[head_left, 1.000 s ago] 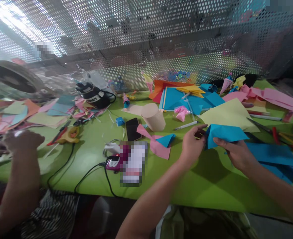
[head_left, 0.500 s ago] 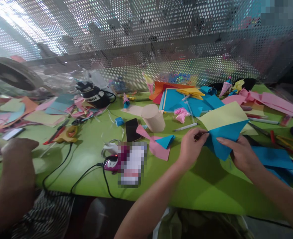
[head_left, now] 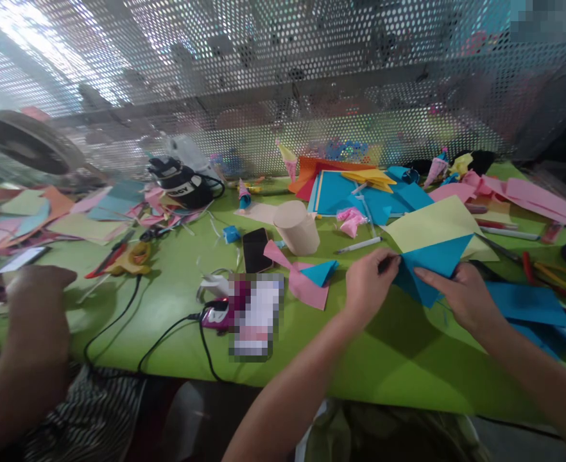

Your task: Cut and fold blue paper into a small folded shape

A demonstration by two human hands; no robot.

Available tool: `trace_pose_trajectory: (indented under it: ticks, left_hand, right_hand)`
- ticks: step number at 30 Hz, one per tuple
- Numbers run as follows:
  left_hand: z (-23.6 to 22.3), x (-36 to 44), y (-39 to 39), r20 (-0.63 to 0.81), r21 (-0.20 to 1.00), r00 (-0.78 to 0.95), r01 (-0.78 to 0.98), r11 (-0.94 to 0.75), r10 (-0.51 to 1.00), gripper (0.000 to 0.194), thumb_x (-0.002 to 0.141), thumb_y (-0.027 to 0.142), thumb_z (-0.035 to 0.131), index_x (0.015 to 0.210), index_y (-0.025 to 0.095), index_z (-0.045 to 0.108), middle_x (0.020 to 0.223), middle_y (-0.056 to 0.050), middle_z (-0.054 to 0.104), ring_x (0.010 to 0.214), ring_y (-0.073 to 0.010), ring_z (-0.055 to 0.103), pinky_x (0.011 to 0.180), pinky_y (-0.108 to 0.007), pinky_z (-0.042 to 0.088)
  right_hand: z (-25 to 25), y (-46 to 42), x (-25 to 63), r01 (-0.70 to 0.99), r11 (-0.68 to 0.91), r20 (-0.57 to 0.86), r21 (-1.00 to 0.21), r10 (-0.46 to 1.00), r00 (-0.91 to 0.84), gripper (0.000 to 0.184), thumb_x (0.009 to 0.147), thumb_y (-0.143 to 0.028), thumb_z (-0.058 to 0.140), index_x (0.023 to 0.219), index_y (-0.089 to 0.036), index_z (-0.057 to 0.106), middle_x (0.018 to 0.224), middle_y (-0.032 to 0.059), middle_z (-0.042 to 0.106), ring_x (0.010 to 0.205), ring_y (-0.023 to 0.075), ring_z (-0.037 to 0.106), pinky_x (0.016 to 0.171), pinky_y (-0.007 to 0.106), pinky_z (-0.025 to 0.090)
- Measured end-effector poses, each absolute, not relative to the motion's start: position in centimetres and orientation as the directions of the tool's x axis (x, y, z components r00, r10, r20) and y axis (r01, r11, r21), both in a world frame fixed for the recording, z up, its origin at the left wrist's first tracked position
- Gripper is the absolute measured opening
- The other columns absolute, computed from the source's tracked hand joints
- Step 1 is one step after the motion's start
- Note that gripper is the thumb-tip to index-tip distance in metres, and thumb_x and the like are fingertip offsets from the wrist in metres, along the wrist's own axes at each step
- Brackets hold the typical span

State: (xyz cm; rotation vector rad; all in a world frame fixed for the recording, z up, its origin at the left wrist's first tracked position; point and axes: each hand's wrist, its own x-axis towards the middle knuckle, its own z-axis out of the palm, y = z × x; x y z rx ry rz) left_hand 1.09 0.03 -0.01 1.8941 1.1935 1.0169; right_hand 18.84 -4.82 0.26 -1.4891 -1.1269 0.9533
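Note:
Above the green table, a piece of blue paper [head_left: 434, 260] is held between my two hands, tapering to a point at the bottom. My left hand [head_left: 370, 282] pinches its left corner. On its right side, my right hand [head_left: 461, 292] grips it with the thumb flat on the front; the fingers behind are partly hidden. A pale yellow sheet [head_left: 432, 224] lies just beyond the blue paper. Left of my hands, a small blue folded piece [head_left: 319, 274] rests on pink paper [head_left: 309, 296].
A beige paper cylinder [head_left: 296, 228], a dark phone [head_left: 257, 250] and a blurred-screen phone [head_left: 258, 314] with cables stand to the left. A yellow glue gun [head_left: 131, 258] lies near another person's arm [head_left: 37, 327]. Scissors [head_left: 559, 276] and blue sheets [head_left: 528, 305] are at right.
The blue paper has turned slightly in my hands, its lower tip and upper right corner shifting left. My left hand has moved slightly left.

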Motion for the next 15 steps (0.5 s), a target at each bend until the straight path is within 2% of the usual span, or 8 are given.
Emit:
trace_pose_trajectory:
  ticks: [3, 6, 9, 12, 15]
  left_hand:
    - [0.0, 1.3, -0.2, 0.287, 0.811, 0.241, 0.454, -0.369, 0.927, 0.012, 0.094, 0.023, 0.061, 0.091, 0.024, 0.072, 0.088, 0.001, 0.074, 0.080, -0.0162, 0.064, 0.070, -0.024, 0.043]
    - [0.1, 1.6, -0.3, 0.309, 0.797, 0.207, 0.477, -0.371, 0.928, 0.011, 0.094, 0.022, 0.061, 0.091, 0.025, 0.072, 0.091, 0.001, 0.074, 0.083, -0.0167, 0.065, 0.073, -0.025, 0.044]
    - [0.0, 1.9, -0.4, 0.329, 0.817, 0.174, 0.441, -0.372, 0.928, 0.011, 0.093, 0.021, 0.062, 0.091, 0.025, 0.072, 0.095, -0.001, 0.074, 0.086, -0.0178, 0.066, 0.078, -0.026, 0.047]
    - [0.0, 2.1, -0.5, 0.347, 0.838, 0.157, 0.390, -0.381, 0.925, 0.011, 0.092, 0.020, 0.062, 0.090, 0.024, 0.072, 0.096, -0.003, 0.072, 0.087, -0.0190, 0.066, 0.080, -0.028, 0.048]
    - [0.0, 2.1, -0.5, 0.356, 0.850, 0.153, 0.356, -0.387, 0.922, 0.011, 0.092, 0.019, 0.063, 0.089, 0.024, 0.072, 0.093, -0.004, 0.072, 0.087, -0.0199, 0.065, 0.080, -0.030, 0.049]
  right_hand:
    - [0.7, -4.8, 18.5, 0.206, -0.081, -0.024, -0.975, 0.964, 0.264, 0.035, 0.073, -0.044, 0.084, 0.098, -0.021, 0.082, 0.100, 0.0051, 0.081, 0.092, 0.0316, 0.073, 0.081, 0.043, 0.059]
    - [1.0, -4.7, 17.9, 0.182, -0.104, -0.062, -0.978, 0.973, 0.222, 0.024, 0.072, -0.045, 0.084, 0.076, -0.022, 0.079, 0.079, 0.0023, 0.078, 0.077, 0.0261, 0.069, 0.075, 0.040, 0.058]
    - [1.2, -4.7, 17.4, 0.114, -0.084, -0.060, -0.990, 0.978, 0.202, 0.028, 0.068, -0.046, 0.087, 0.058, -0.026, 0.070, 0.070, -0.0002, 0.073, 0.071, 0.0237, 0.067, 0.077, 0.039, 0.058]
    - [1.2, -4.6, 17.1, 0.087, -0.061, -0.042, -0.994, 0.978, 0.206, 0.025, 0.067, -0.046, 0.088, 0.060, -0.028, 0.072, 0.076, 0.0000, 0.075, 0.077, 0.0257, 0.068, 0.081, 0.040, 0.058]
    - [1.1, -4.5, 17.2, 0.076, -0.033, -0.018, -0.997, 0.983, 0.182, 0.018, 0.069, -0.045, 0.087, 0.073, -0.030, 0.079, 0.085, 0.0011, 0.077, 0.090, 0.0303, 0.069, 0.088, 0.044, 0.056]
